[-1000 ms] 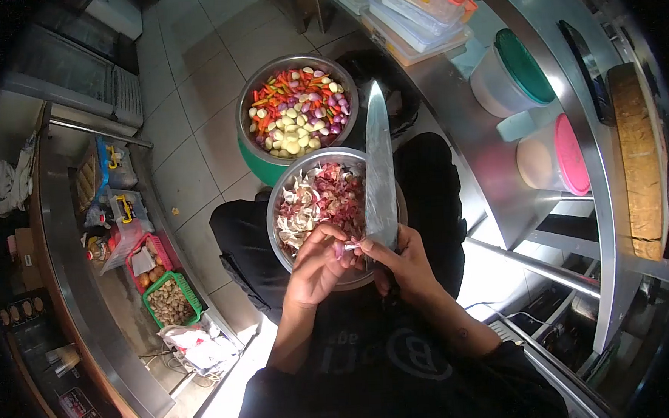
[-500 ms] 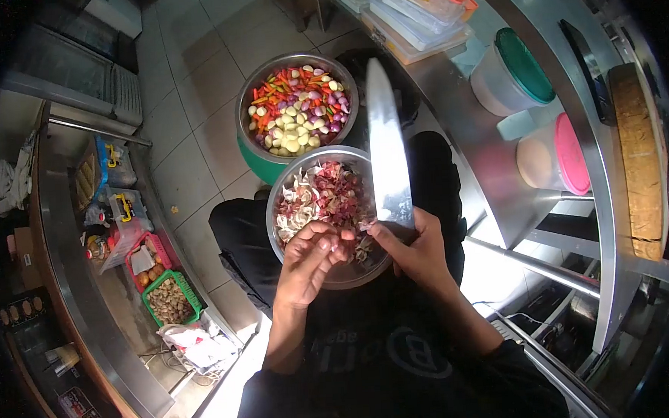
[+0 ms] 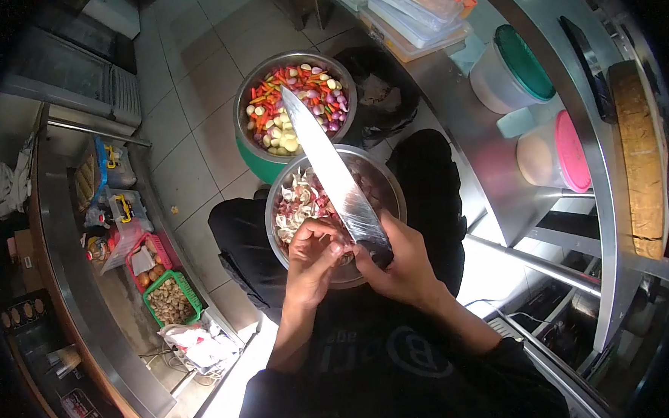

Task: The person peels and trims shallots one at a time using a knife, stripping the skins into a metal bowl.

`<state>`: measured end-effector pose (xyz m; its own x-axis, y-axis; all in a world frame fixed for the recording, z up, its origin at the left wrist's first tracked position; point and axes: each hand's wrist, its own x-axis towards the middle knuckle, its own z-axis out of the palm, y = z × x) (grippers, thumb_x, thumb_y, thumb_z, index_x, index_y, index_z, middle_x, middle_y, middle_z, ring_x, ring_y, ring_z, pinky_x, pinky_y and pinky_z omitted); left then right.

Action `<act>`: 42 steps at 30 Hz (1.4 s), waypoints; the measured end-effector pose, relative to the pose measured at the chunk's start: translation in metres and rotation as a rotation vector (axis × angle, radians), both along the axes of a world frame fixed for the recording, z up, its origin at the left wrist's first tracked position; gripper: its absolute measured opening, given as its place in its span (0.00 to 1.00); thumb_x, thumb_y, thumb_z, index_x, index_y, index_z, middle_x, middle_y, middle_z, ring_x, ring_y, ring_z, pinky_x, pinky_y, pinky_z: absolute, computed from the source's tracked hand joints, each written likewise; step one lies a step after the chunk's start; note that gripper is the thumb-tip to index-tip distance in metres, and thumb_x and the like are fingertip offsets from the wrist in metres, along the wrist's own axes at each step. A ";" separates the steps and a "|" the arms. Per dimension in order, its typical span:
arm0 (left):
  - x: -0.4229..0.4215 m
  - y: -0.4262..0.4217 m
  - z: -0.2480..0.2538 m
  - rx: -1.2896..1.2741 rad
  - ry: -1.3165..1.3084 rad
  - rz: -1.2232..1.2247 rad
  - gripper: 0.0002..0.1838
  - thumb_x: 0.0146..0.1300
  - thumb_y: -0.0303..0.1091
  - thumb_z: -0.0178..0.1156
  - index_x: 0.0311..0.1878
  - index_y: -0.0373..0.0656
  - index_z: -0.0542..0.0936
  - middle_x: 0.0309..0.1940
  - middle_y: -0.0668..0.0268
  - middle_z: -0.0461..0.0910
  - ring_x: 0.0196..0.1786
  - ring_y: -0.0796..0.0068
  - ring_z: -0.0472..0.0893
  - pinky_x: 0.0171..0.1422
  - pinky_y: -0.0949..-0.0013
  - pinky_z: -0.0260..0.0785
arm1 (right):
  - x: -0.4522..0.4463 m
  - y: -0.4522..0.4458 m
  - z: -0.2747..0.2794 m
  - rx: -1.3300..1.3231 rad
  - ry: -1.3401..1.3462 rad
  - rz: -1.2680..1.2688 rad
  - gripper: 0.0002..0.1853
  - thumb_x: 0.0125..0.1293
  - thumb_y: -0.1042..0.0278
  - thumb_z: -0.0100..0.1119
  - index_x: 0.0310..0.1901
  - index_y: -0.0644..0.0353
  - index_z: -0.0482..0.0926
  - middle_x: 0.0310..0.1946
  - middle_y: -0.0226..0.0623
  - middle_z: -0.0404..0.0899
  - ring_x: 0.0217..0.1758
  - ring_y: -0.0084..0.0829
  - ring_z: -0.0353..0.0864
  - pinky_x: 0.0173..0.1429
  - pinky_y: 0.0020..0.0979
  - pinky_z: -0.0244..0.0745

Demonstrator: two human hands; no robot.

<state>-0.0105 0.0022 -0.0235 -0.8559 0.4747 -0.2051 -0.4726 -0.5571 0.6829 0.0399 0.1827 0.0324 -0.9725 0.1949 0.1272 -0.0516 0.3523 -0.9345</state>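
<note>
My right hand (image 3: pixel 404 260) grips a large knife (image 3: pixel 327 162) near its handle end, which my fingers hide. The blade points up and left, over a metal bowl (image 3: pixel 396 198) of shallots and peelings on my lap. My left hand (image 3: pixel 312 260) is closed in a pinch beside the blade, its fingertips near my right thumb; the small piece between them, perhaps a shallot, is too hidden to make out. Beyond, a second metal bowl (image 3: pixel 244 130) holds red chillies, peeled garlic and shallots, above something green. The knife tip overlaps this bowl in view.
At the right, a metal shelf (image 3: pixel 449 89) carries lidded tubs (image 3: pixel 494 79) and stacked plastic boxes (image 3: pixel 415 15). At the left, a low shelf holds a green basket (image 3: pixel 191 292) and a pink basket (image 3: pixel 159 248). A black bag (image 3: pixel 390 119) lies beyond my knees.
The knife has swung from nearly upright to leaning left, its tip now over the far bowl. My right hand has turned with it, and its thumb is closer to my left fingertips.
</note>
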 end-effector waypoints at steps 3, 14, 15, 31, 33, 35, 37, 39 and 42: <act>0.000 0.002 0.008 -0.034 0.068 -0.015 0.11 0.72 0.20 0.70 0.53 0.38 0.81 0.47 0.66 0.82 0.50 0.77 0.83 0.59 0.68 0.80 | 0.001 0.000 0.003 -0.051 -0.039 0.041 0.21 0.69 0.72 0.67 0.61 0.66 0.75 0.45 0.58 0.84 0.49 0.64 0.86 0.52 0.49 0.82; 0.001 0.001 0.003 -0.223 0.230 -0.007 0.13 0.66 0.14 0.73 0.49 0.36 0.83 0.46 0.65 0.84 0.52 0.75 0.84 0.63 0.67 0.77 | 0.002 0.002 0.000 0.058 -0.026 0.098 0.20 0.72 0.72 0.63 0.62 0.65 0.75 0.48 0.57 0.82 0.52 0.64 0.85 0.55 0.50 0.81; 0.001 0.002 0.004 -0.223 0.230 -0.008 0.13 0.66 0.14 0.73 0.49 0.36 0.83 0.46 0.65 0.84 0.52 0.75 0.84 0.63 0.67 0.77 | 0.003 0.003 -0.001 0.058 -0.026 0.097 0.20 0.72 0.72 0.63 0.62 0.65 0.75 0.48 0.57 0.82 0.52 0.64 0.85 0.55 0.50 0.81; 0.003 0.004 0.005 -0.207 0.132 0.024 0.12 0.72 0.17 0.69 0.56 0.33 0.84 0.47 0.62 0.88 0.50 0.76 0.86 0.58 0.70 0.78 | 0.002 0.003 0.003 0.008 -0.008 0.043 0.16 0.71 0.73 0.65 0.57 0.66 0.76 0.45 0.58 0.82 0.47 0.63 0.85 0.51 0.48 0.81; 0.004 0.004 0.005 -0.210 0.138 0.030 0.12 0.72 0.17 0.68 0.56 0.33 0.84 0.47 0.62 0.88 0.50 0.75 0.86 0.58 0.70 0.78 | 0.002 0.002 0.002 0.042 -0.007 0.040 0.16 0.71 0.73 0.65 0.58 0.65 0.76 0.45 0.57 0.82 0.48 0.63 0.85 0.51 0.48 0.81; 0.005 0.004 0.003 -0.177 0.122 0.015 0.11 0.73 0.18 0.67 0.57 0.32 0.84 0.48 0.61 0.87 0.51 0.75 0.87 0.59 0.69 0.80 | 0.002 0.001 0.003 0.030 -0.022 0.017 0.16 0.71 0.73 0.65 0.58 0.65 0.77 0.46 0.57 0.83 0.48 0.63 0.85 0.52 0.48 0.82; 0.004 0.000 0.002 -0.083 0.032 -0.015 0.12 0.74 0.18 0.67 0.58 0.32 0.84 0.48 0.61 0.87 0.51 0.74 0.87 0.60 0.67 0.82 | 0.003 0.003 0.005 0.037 -0.033 -0.001 0.16 0.72 0.73 0.65 0.58 0.65 0.77 0.46 0.56 0.83 0.48 0.63 0.86 0.51 0.47 0.82; 0.003 -0.001 0.002 0.013 -0.057 -0.045 0.12 0.75 0.19 0.66 0.58 0.32 0.84 0.49 0.61 0.87 0.51 0.74 0.87 0.60 0.66 0.83 | 0.003 0.005 0.007 0.046 -0.043 -0.019 0.16 0.72 0.74 0.64 0.59 0.65 0.78 0.46 0.56 0.83 0.47 0.63 0.86 0.51 0.47 0.82; 0.003 0.001 0.002 0.033 -0.097 -0.022 0.12 0.75 0.20 0.66 0.59 0.33 0.84 0.49 0.61 0.87 0.51 0.72 0.88 0.62 0.63 0.85 | 0.000 0.007 0.013 0.017 -0.062 -0.044 0.15 0.72 0.73 0.66 0.58 0.65 0.79 0.45 0.54 0.84 0.47 0.59 0.88 0.51 0.46 0.83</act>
